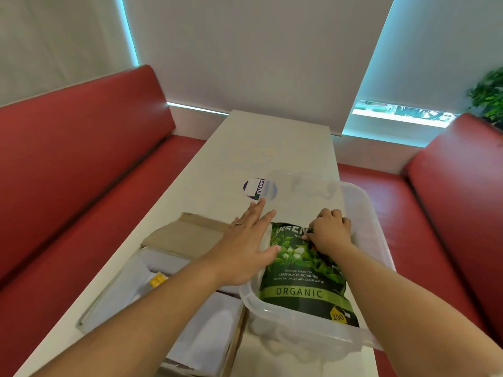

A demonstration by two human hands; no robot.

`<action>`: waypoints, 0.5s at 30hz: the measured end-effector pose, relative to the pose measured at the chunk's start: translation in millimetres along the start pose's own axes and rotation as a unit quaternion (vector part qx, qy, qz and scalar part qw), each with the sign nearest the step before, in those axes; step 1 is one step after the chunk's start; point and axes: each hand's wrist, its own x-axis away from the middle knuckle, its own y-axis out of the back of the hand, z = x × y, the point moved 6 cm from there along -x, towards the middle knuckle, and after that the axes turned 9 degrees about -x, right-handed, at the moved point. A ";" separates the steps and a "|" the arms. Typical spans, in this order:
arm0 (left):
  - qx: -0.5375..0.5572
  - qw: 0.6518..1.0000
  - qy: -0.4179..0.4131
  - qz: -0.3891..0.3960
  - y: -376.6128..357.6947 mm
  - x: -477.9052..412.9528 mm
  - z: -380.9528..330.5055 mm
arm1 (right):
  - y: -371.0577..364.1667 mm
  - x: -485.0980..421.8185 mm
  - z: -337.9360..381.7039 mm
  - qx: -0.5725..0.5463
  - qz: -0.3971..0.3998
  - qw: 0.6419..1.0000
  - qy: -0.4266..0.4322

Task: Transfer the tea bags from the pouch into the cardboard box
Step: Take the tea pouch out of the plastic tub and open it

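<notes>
A dark green tea pouch [302,278] printed "ORGANIC" lies inside a clear plastic bin [364,213] on the right of the white table. My right hand [330,231] grips the pouch's top edge with curled fingers. My left hand [247,246] reaches over the bin's left rim with fingers straight, its thumb against the pouch's left side. The open cardboard box [187,235], lined white inside, sits left of the bin, partly hidden under my left forearm. A small yellow item [158,280] lies in the box.
A round purple-and-white sticker [255,187] lies on the table [272,148] beyond my hands. Red padded benches [81,148] run along both sides of the table. A green plant [490,93] stands at the far right.
</notes>
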 end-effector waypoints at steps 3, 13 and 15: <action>-0.011 1.000 0.004 0.000 0.4 -0.4 0.5 | 8.8 1.1 6.0 0.001 -0.014 0.999 0.031; 0.040 0.999 0.025 -0.025 6.6 3.6 -2.3 | 119.9 55.0 19.5 -0.042 -0.249 0.956 0.148; 0.115 0.992 0.029 -0.045 15.7 6.7 -7.4 | 147.0 76.5 21.1 -0.048 -0.310 0.935 0.165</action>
